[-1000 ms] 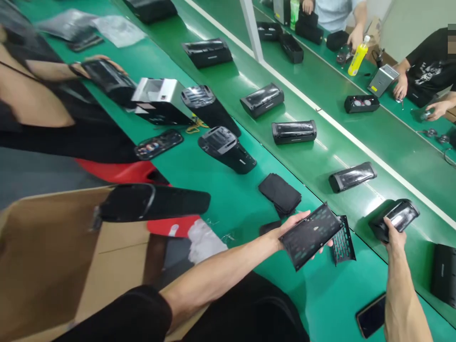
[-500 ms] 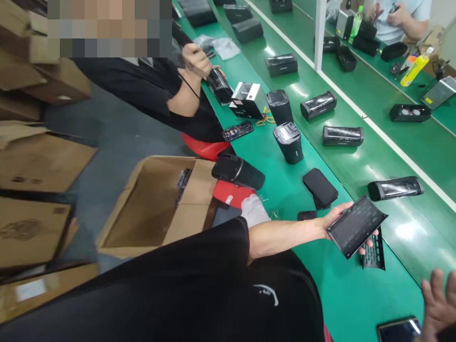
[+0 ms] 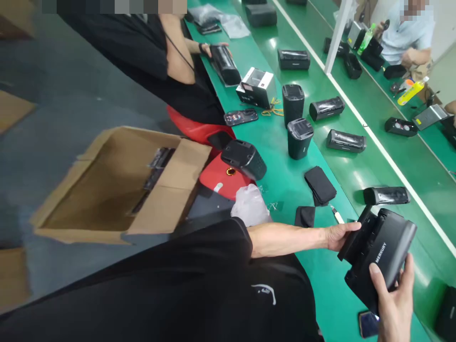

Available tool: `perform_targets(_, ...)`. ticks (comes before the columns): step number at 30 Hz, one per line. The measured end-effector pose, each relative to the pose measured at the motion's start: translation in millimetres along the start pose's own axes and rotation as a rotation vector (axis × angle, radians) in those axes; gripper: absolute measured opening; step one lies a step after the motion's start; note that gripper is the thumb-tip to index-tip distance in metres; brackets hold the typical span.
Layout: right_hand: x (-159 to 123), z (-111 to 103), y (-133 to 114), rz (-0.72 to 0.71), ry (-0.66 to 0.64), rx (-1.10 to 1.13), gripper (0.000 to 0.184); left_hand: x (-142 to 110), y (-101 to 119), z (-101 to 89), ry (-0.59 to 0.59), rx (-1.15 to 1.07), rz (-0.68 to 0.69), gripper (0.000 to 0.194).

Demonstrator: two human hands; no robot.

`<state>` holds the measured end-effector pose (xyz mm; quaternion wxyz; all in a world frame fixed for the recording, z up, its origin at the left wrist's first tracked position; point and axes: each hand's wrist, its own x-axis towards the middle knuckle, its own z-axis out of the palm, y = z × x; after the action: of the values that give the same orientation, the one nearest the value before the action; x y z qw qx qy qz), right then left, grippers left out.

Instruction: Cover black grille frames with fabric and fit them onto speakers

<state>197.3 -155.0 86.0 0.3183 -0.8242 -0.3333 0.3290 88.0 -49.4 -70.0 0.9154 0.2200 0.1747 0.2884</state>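
Observation:
My left hand [image 3: 337, 236] grips a thin black panel [image 3: 356, 240], thumb on top and the other fingers hidden beneath. My right hand [image 3: 395, 301] is wrapped round a black speaker housing [image 3: 386, 259] marked MERKURY, its thumb pressed on the front face. The panel's edge lies right against the housing's left side; whether they touch, I cannot tell. Near my left hand lie a stack of thin black pieces [image 3: 320, 185], a small black piece [image 3: 305, 217] and a white-handled tool [image 3: 337, 214]. A phone [image 3: 368, 324] lies partly behind the housing.
Two black speakers [image 3: 299, 138] stand upright beyond the stack. Another speaker [image 3: 386, 195] lies on the green line surface. A black speaker [image 3: 244, 159] sits over a red stool [image 3: 224, 178], beside an open carton [image 3: 171, 187]. A co-worker's hand [image 3: 223, 46] holds a speaker further up.
My right hand, empty and spread before, now holds the speaker housing. My left hand has turned its panel edge-on towards it. The co-worker's speaker has shifted, and my view has swung slightly.

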Motion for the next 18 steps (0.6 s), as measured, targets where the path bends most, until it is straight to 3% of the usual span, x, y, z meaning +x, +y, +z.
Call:
perform_targets(3,5,4,-2,-0.063,0.051,-0.178,0.116,1,0,10.9,-0.034,-0.149,-0.086,0.055)
perform_targets(8,17,6,3,-0.170,0.071,-0.338,0.115,4,2,24.3,-0.036,-0.174,0.064,0.074)
perform_targets(11,20,8,8,-0.217,0.073,-0.376,0.113,4,4,27.1,-0.046,-0.169,0.079,0.083)
perform_targets(18,23,12,14,-0.236,0.018,-0.390,0.116,-4,9,33.7,-0.080,-0.154,0.083,0.063)
